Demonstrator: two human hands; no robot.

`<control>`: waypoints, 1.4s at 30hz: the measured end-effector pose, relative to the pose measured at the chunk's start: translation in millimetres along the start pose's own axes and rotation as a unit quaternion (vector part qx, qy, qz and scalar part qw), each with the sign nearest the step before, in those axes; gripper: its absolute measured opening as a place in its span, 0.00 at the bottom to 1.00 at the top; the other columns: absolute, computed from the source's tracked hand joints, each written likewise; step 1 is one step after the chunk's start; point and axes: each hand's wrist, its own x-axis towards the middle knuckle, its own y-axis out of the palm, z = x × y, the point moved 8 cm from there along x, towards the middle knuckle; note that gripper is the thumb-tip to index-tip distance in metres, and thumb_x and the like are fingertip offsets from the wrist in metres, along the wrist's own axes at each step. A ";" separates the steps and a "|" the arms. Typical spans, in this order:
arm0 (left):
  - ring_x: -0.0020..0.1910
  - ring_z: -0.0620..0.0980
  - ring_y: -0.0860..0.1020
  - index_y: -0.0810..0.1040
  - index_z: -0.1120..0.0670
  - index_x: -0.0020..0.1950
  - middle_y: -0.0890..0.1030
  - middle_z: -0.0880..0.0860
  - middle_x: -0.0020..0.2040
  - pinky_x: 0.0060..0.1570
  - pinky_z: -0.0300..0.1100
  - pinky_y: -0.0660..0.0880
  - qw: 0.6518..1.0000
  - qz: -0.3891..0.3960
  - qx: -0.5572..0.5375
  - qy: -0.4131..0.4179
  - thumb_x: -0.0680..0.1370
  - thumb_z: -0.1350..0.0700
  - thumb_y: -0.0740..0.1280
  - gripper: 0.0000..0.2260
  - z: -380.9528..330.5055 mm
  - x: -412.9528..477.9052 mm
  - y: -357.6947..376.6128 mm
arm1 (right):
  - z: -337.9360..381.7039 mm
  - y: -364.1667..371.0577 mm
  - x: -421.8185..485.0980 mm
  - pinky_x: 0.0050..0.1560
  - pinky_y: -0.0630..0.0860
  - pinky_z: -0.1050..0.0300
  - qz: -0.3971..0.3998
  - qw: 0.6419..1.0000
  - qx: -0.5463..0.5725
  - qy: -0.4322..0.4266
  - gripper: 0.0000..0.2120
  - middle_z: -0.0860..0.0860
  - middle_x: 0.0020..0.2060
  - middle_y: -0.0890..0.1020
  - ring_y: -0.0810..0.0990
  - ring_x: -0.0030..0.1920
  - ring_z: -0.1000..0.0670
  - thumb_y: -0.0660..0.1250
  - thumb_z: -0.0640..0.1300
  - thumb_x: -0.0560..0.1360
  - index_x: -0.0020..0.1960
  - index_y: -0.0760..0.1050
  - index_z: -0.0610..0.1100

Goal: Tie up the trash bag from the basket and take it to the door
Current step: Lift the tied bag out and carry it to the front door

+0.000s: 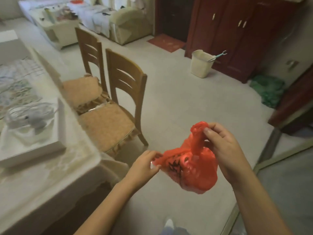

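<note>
A pale tiled floor [169, 99] fills most of the view, with a cloth-covered bench [50, 175] along the left and two wooden chairs [118, 102] tucked beside it. Far across the room a cream waste basket [201, 64] stands against a dark red cabinet [237, 36], well apart from the person. The red trash bag [194, 168] hangs in the air in front of the body, between the two hands and above the floor. The right hand [223, 150] pinches one twisted handle strip upright, its fingers [209, 132] clenched on the plastic near the top. The left hand [144, 164] grips the other flap of the mouth, pulled out sideways to the left. No finished knot is visible, so the tying seems only part done. The risk from here, as a judgement: thin film stretched this tight may tear at the handle, or a strip may slip from a pinch, letting the mouth gape and the contents spill on the floor.
</note>
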 end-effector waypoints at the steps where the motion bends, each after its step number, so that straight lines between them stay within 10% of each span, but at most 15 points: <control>1: 0.49 0.43 0.75 0.75 0.48 0.57 0.75 0.46 0.52 0.56 0.40 0.72 1.000 0.017 0.005 -0.004 0.72 0.57 0.68 0.14 -4.6 13.1 8.4 | 1.5 -12.3 8.7 0.43 0.73 0.49 -0.001 1.000 -0.003 -0.001 0.07 0.48 0.40 0.83 0.77 0.40 0.45 0.62 0.46 0.71 0.41 0.78 0.46; 18: 0.70 0.50 0.63 0.56 0.51 0.73 0.64 0.52 0.72 0.66 0.36 0.57 0.986 0.085 0.049 0.131 0.72 0.56 0.69 0.33 -104.6 286.0 60.9 | 18.9 -152.2 223.4 0.32 0.73 0.66 -0.018 0.998 0.051 -0.030 0.10 0.54 0.26 0.78 0.75 0.31 0.56 0.53 0.37 0.72 0.36 0.71 0.41; 31: 0.52 0.39 0.69 0.68 0.54 0.61 0.68 0.34 0.53 0.50 0.20 0.60 0.990 0.061 -0.002 0.124 0.67 0.55 0.73 0.25 -89.6 491.3 25.4 | 44.9 -172.5 436.3 0.34 0.72 0.67 0.002 1.000 -0.002 -0.016 0.06 0.55 0.28 0.81 0.76 0.32 0.56 0.58 0.42 0.69 0.36 0.72 0.43; 42: 0.52 0.55 0.73 0.72 0.51 0.58 0.73 0.54 0.54 0.52 0.48 0.73 0.982 -0.017 0.184 0.033 0.61 0.33 0.66 0.32 -47.7 669.5 -15.6 | 49.7 -164.7 658.0 0.33 0.71 0.68 0.062 0.997 -0.038 -0.026 0.09 0.50 0.32 0.76 0.73 0.33 0.54 0.60 0.40 0.74 0.36 0.74 0.47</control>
